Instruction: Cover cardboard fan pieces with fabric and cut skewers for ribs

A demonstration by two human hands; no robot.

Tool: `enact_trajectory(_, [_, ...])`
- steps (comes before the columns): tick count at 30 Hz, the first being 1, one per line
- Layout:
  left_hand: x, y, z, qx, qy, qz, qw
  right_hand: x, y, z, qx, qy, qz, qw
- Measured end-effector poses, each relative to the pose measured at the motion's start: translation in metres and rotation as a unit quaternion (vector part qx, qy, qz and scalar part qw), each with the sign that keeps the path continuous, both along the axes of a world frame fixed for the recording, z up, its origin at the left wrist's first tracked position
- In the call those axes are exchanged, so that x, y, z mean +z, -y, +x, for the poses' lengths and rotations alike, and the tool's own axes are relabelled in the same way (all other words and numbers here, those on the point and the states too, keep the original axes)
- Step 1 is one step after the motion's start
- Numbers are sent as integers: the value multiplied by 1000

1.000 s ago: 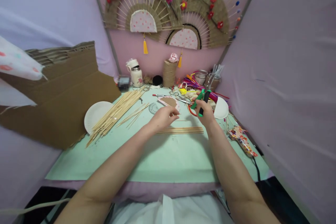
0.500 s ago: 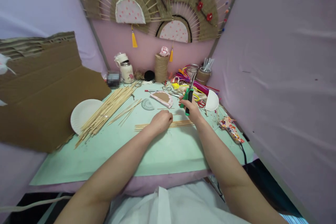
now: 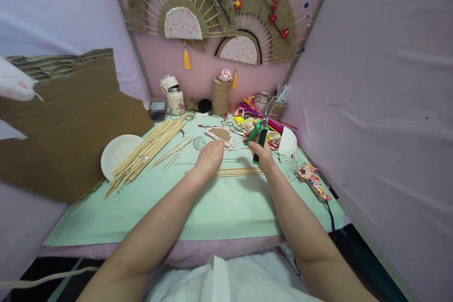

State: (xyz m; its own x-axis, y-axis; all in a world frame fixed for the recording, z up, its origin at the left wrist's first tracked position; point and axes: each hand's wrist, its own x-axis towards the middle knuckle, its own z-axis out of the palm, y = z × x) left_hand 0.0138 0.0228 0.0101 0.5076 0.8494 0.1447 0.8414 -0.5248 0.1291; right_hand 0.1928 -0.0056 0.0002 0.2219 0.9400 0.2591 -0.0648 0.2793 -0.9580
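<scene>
My right hand (image 3: 262, 152) is wrapped round pliers (image 3: 261, 137) with green and black handles. Their metal jaws point up and away, and the handles are spread. My left hand (image 3: 211, 156) is closed, knuckles up, above the table; whatever its fingers hold is hidden. Below it lies a row of thin bamboo sticks (image 3: 239, 172), partly covered by the hand. Just beyond the left hand sits a half-round cardboard piece (image 3: 222, 135) with a pale pink edging. A clear protractor (image 3: 199, 143) lies to the left of it.
A large bundle of bamboo sticks (image 3: 148, 153) lies across a white paper plate (image 3: 118, 151) at left, beside a big cardboard sheet (image 3: 71, 137). A twine spool (image 3: 221, 96) and white bottle (image 3: 175, 100) stand at the back. A patterned, corded tool (image 3: 313, 183) lies right.
My left hand has moved left and slightly away from me, nearer the half-round piece. The pliers have tilted to the right and their handles are further apart. The view has shifted slightly.
</scene>
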Motion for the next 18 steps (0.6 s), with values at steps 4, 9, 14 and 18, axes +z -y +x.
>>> enact_trajectory(4, [5, -10, -20, 41, 51, -7, 998, 3, 10, -6, 35, 50, 76, 995])
enact_trajectory(9, [-3, -26, -42, 116, 145, 57, 981, 9, 17, -16, 143, 135, -11, 981])
enact_trajectory(14, [-5, -33, -52, 147, 236, 137, 951, 15, 23, -30, 212, 206, -129, 946])
enact_trajectory(18, [-5, -30, -51, 128, 282, 167, 936, 13, 26, -35, 234, 227, -158, 932])
